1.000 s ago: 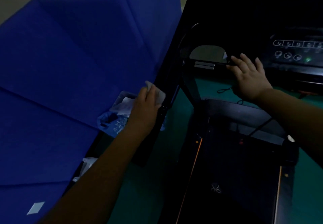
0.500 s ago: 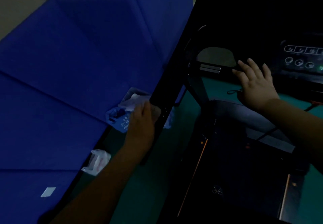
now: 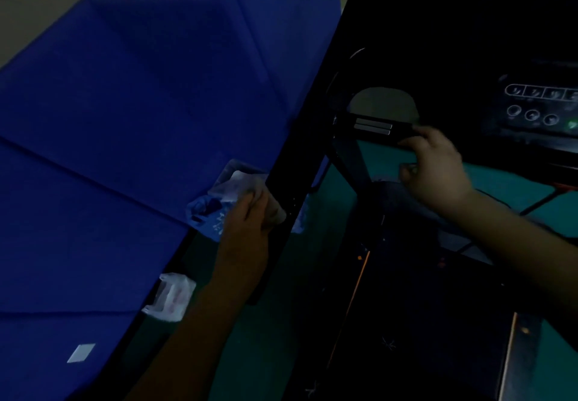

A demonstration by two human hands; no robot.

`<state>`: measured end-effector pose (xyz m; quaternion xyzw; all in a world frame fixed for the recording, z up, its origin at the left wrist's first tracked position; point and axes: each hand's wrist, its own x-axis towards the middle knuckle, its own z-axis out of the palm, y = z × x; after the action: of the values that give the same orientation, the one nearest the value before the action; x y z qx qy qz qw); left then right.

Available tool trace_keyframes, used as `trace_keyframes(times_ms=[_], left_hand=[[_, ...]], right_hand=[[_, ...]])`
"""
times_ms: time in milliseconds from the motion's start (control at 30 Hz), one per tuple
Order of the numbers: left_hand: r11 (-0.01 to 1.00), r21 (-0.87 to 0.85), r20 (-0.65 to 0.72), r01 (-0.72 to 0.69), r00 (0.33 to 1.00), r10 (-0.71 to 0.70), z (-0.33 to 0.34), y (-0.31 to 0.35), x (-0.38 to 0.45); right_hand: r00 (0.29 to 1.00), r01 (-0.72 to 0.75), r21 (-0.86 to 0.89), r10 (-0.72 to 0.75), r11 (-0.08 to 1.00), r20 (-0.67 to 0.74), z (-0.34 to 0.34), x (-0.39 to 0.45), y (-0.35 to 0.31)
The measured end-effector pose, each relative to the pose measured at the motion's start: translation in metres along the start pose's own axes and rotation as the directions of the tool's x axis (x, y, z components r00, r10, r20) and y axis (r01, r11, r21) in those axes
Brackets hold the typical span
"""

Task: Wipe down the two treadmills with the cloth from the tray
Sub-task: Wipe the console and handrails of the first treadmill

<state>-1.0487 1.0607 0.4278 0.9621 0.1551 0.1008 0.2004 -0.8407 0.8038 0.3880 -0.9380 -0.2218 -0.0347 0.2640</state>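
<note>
Dim light covers a green floor [image 3: 281, 322] bordered on the left by blue padded panels [image 3: 125, 119]. Only the head view is given. A black treadmill upright [image 3: 300, 156] is seen with its long axis slanting from the upper right down to the lower left, and against its left face a pale cloth [image 3: 275, 209] is pressed by the left hand [image 3: 247, 222], whose fingers are curled round the cloth. Just behind that hand, on the floor at the foot of the panels, a blue tray [image 3: 206, 213] holding crumpled white material is seen, partly hidden by the upright. A white plastic bag [image 3: 172, 297] lies nearer along the same edge. The right hand [image 3: 438, 166] is closed on a black handlebar [image 3: 375, 127] with its fingers wrapped round it. A lit console [image 3: 541, 109] is seen at the far right, and the dark running deck [image 3: 422, 322] lies below.
</note>
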Motion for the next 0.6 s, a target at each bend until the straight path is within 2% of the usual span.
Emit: trace_keyframes(times_ms=[67,100,167,200,267,333,400,467,500,533,600], left_hand=[[0.999,-0.038,-0.126,0.029,0.992,-0.033,-0.006,0.007,-0.010],[0.997,-0.070,-0.185,0.040,0.981,-0.052,-0.008,0.015,-0.013],[0.998,-0.056,-0.243,-0.022,0.970,0.008,-0.008,0.034,-0.015],[0.997,-0.050,-0.208,-0.058,0.977,0.046,-0.008,0.042,-0.015],[0.989,-0.128,-0.059,-0.072,0.996,0.065,0.001,0.048,-0.019],[0.953,-0.302,0.117,-0.032,0.991,0.070,0.003,0.054,-0.029],[0.897,-0.441,0.270,0.027,0.957,0.104,-0.004,0.057,-0.037],[0.828,-0.536,0.414,0.162,0.906,0.091,-0.017,0.050,-0.036],[0.803,-0.560,0.432,0.204,0.899,0.073,-0.026,0.044,-0.033],[0.806,-0.560,0.392,0.194,0.918,0.052,-0.035,0.036,-0.029],[0.884,-0.456,0.207,0.105,0.978,-0.010,-0.042,0.014,-0.020]], right_hand=[[1.000,0.000,0.281,-0.004,0.960,0.014,0.000,-0.028,-0.044],[0.996,-0.037,0.426,-0.002,0.904,0.090,-0.001,-0.044,-0.068],[0.949,-0.237,0.675,0.019,0.699,0.313,-0.002,-0.074,-0.114],[0.909,-0.355,0.742,0.025,0.569,0.416,-0.005,-0.084,-0.133],[0.838,-0.508,0.774,0.010,0.377,0.545,-0.009,-0.098,-0.154],[0.819,-0.544,0.778,-0.007,0.314,0.574,-0.008,-0.105,-0.162],[0.807,-0.571,0.774,0.017,0.274,0.590,0.000,-0.109,-0.166],[0.796,-0.601,0.767,0.083,0.225,0.599,0.009,-0.113,-0.169],[0.800,-0.599,0.773,0.126,0.206,0.587,0.015,-0.114,-0.171],[0.813,-0.581,0.783,0.184,0.220,0.552,0.021,-0.115,-0.172],[0.832,-0.525,0.814,0.355,0.250,0.427,0.033,-0.113,-0.170]])
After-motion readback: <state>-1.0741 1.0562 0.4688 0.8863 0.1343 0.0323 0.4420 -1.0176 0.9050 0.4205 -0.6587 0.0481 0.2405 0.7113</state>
